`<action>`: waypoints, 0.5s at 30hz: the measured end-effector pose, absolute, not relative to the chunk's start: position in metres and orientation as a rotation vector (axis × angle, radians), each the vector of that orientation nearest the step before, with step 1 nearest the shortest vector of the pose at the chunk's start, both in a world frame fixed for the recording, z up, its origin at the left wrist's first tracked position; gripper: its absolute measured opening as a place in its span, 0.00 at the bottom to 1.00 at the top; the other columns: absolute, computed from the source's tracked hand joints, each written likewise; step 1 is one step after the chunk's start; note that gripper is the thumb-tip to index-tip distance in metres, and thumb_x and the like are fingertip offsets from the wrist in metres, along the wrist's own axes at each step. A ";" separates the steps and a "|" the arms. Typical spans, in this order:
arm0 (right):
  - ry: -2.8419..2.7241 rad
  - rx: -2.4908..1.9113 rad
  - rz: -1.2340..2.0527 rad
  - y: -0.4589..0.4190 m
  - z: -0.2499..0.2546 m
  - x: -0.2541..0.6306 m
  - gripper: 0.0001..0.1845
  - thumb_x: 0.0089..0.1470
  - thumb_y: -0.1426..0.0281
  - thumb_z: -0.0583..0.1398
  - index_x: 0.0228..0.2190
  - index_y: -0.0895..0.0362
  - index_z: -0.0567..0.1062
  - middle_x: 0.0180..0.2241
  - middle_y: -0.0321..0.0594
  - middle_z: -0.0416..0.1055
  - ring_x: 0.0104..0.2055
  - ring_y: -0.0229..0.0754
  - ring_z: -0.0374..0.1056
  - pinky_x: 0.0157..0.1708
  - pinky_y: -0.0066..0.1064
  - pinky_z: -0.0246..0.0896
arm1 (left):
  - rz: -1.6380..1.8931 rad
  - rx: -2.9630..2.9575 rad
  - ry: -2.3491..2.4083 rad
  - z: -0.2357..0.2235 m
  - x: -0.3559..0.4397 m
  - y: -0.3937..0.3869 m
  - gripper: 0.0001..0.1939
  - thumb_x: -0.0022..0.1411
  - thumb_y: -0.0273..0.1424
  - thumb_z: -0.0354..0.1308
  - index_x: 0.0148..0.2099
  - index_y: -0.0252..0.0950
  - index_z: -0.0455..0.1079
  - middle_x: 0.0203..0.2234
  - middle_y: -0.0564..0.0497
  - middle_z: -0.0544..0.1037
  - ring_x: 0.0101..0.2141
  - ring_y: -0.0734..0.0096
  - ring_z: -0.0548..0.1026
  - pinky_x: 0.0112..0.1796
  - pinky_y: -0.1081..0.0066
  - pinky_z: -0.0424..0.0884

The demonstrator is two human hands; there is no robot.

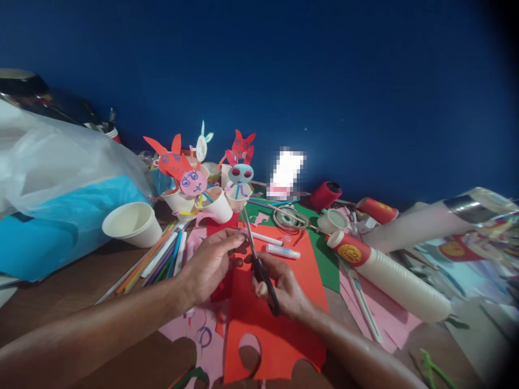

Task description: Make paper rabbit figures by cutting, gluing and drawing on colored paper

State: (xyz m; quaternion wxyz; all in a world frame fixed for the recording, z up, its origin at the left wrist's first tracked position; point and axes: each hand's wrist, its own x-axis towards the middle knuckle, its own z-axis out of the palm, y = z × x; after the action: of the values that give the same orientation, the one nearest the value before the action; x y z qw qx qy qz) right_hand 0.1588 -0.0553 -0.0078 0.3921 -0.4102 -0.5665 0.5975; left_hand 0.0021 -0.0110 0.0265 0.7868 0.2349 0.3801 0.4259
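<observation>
Right hand at centre of frame, fingers wrapped round black-handled scissors — blades pointing up toward white cups. Left hand just left of blades, thumb and fingers bent toward each other; cannot tell whether anything small is pinched there. Orange sheet under right hand, lower centre, round opening near bottom edge. White tube lying on sheet, just above right hand. Upper centre — paper animal faces above cups. Cup stack at right.
</observation>
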 end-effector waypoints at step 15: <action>-1.447 -1.098 1.547 -0.054 -0.003 0.161 0.32 0.39 0.50 0.62 0.39 0.60 0.67 0.20 0.33 0.63 0.21 0.34 0.58 0.23 0.27 0.55 | 0.920 0.703 0.960 0.030 -0.002 -0.005 0.02 0.49 0.27 0.57 0.28 0.34 0.66 0.23 0.53 0.71 0.26 0.75 0.68 0.28 0.74 0.63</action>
State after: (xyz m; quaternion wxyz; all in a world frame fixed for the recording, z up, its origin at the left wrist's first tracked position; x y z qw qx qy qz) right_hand 0.1613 -0.0543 -0.0028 0.3690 -0.4278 -0.5636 0.6027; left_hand -0.0016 -0.0051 0.0303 0.7302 0.3192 0.4362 0.4180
